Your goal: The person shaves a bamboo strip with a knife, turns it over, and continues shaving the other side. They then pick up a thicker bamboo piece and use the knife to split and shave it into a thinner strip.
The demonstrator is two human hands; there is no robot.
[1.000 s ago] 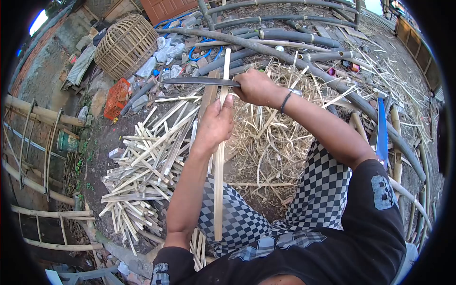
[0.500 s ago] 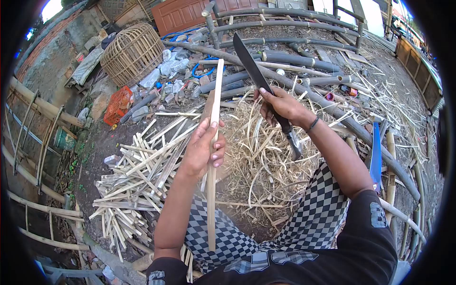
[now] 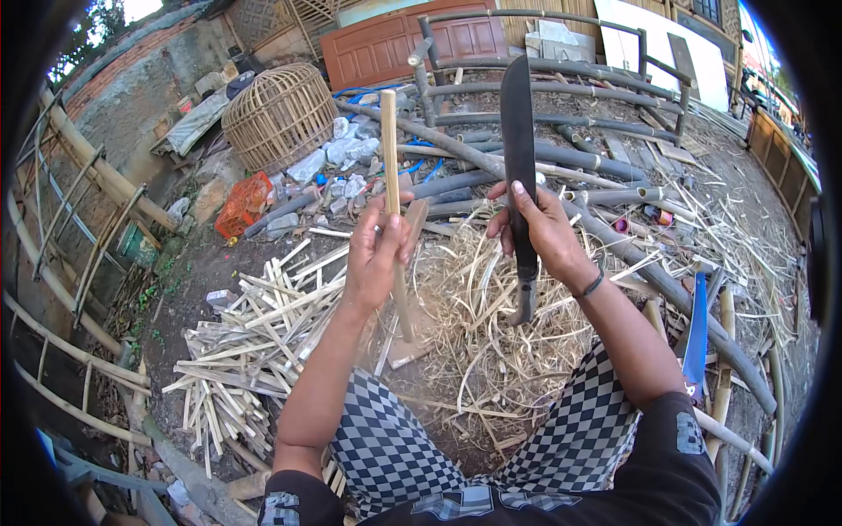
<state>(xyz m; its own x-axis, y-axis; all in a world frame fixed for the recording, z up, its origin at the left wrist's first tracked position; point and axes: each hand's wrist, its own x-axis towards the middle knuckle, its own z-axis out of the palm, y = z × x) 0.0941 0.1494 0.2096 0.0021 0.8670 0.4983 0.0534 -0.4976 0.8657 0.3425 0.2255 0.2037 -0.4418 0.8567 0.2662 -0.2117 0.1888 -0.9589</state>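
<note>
My left hand [image 3: 373, 259] is closed around a slim split bamboo stick [image 3: 390, 145], held nearly upright with its lower end close over a wooden board [image 3: 409, 349] on the ground. In my right hand [image 3: 548, 232] is a machete [image 3: 517, 114] with a wide dark blade pointing up. The thumb and fingers pinch the lower part of that blade, and the handle [image 3: 525, 302] hangs below them. Left of my knees lies a heap of cut bamboo sticks [image 3: 263, 324]. Curly bamboo shavings [image 3: 482, 298] cover the ground between and beyond my legs.
A blue-bladed saw [image 3: 697, 329] leans at the right beside long bamboo poles [image 3: 614, 232]. Farther off are an orange crate [image 3: 244, 206], a woven bamboo cage [image 3: 282, 118], rubble and plastic bags [image 3: 346, 153]. A bamboo rail [image 3: 561, 66] stands at the back.
The machete has swung from a leftward lean to upright. The bamboo stick's lower end has moved away from my lap to over the board. The view has tilted up slightly.
</note>
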